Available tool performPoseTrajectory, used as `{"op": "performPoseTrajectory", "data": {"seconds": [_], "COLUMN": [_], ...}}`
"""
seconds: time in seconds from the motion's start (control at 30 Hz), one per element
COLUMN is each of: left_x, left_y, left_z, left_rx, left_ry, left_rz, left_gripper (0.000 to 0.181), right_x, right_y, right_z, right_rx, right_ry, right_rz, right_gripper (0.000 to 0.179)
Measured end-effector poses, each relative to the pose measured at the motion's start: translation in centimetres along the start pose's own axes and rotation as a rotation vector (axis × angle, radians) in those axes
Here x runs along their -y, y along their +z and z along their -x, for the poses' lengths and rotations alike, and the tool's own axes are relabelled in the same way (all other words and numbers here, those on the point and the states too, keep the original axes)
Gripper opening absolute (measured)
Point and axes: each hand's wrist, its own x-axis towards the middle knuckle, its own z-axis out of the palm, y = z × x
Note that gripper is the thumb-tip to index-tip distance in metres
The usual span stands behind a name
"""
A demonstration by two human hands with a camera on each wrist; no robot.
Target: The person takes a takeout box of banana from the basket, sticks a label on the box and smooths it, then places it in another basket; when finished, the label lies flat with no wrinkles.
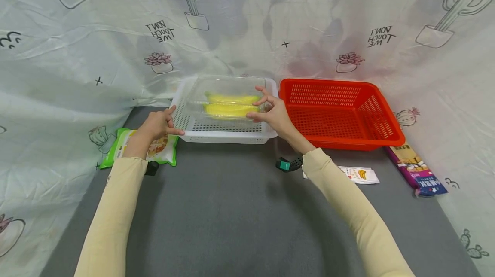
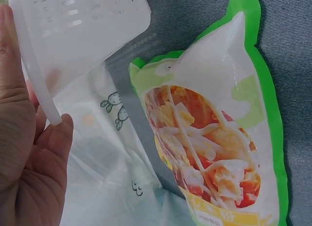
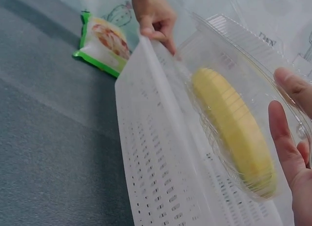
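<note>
My left hand (image 1: 156, 124) grips the left end of a white perforated basket (image 1: 224, 136), its rim between thumb and fingers. With my right hand (image 1: 275, 116) I hold the right end of a clear plastic box (image 3: 239, 55) between thumb and fingers. Inside the box lies something long and yellow (image 3: 234, 131), banana-like in shape; its exact kind is hard to tell through the plastic. The box is over the white basket, within its rim in the head view. Beside my left wrist lies a green-and-white food bag (image 2: 209, 138), partly hidden by the arm in the head view.
A red perforated basket (image 1: 321, 118) stands just right of the white one. A purple-and-yellow packet (image 1: 417, 171) lies at the right edge of the grey table (image 1: 224, 212). Under my right forearm, a white packet (image 1: 359, 175) is partly covered. A patterned curtain (image 1: 239, 32) hangs behind.
</note>
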Motion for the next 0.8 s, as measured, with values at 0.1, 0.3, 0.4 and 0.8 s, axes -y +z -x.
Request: {"op": "performPoseTrajectory", "data": {"seconds": [0.1,0.3,0.4,0.8], "left_x": [0.1,0.3,0.1,-0.4], "left_y": [0.0,0.1,0.0,-0.2], "left_z": [0.1,0.3,0.4,0.1], "left_rx": [-0.003,0.005,0.010,0.016], "left_ry": [0.005,0.010,0.012,0.019], "left_rz": [0.003,-0.010,-0.005,-0.008], "left_gripper": [0.047,0.048,0.047,0.041], "right_x": [0.3,0.7,0.9,-1.0], "right_y": [0.0,0.2,0.2,-0.8], "right_z": [0.4,1.0,1.2,1.5], "right_rx": [0.000,-0.010,-0.016,-0.013], "right_ry": [-0.012,-0.016,-0.013,-0.018], "right_rz": [-0.001,-0.015,-0.012,-0.004], "right_gripper": [0.033,0.034,0.035,0.033]}}
